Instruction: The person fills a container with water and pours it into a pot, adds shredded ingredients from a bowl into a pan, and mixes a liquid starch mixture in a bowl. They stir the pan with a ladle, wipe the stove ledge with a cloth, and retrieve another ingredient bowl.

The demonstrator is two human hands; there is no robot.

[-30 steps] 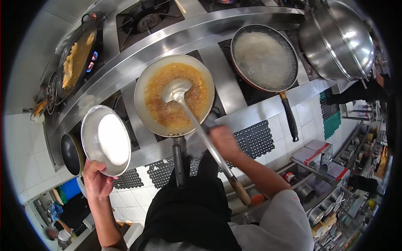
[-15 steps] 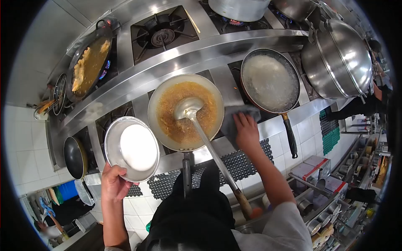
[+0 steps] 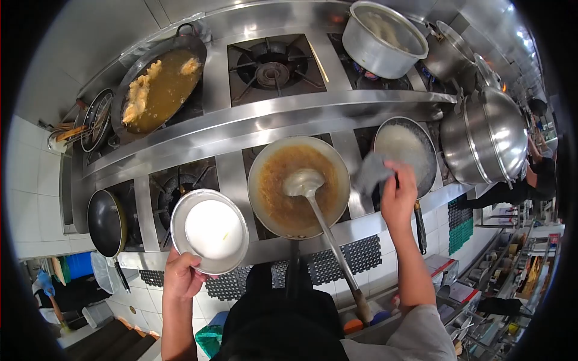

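Observation:
My left hand (image 3: pixel 182 274) grips the rim of a round metal bowl (image 3: pixel 240 251) with smooth white contents; whether powder or liquid I cannot tell. My right hand (image 3: pixel 399 195) pinches a grey cloth (image 3: pixel 373 173), blurred by motion, just left of a dark frying pan (image 3: pixel 433 157) of cloudy, pale liquid. Between my hands a wide pan (image 3: pixel 257 212) sits on the front burner row, filled with brown sauce (image 3: pixel 278 194). A long-handled ladle (image 3: pixel 305 182) lies in that sauce, its handle slanting out toward me, untouched by either hand.
At back left, a wok (image 3: pixel 191 45) of oil holds battered pieces (image 3: pixel 139 95). A large pot (image 3: pixel 385 59) stands on a lit burner at back right, near a big steel steamer (image 3: pixel 484 135). A small black pan (image 3: pixel 106 224) sits front left. Another person (image 3: pixel 533 174) stands far right.
My right hand has lifted the grey cloth off the stove front beside the wide pan. My left hand still holds the bowl. The camera view has shifted, showing more of the back burners.

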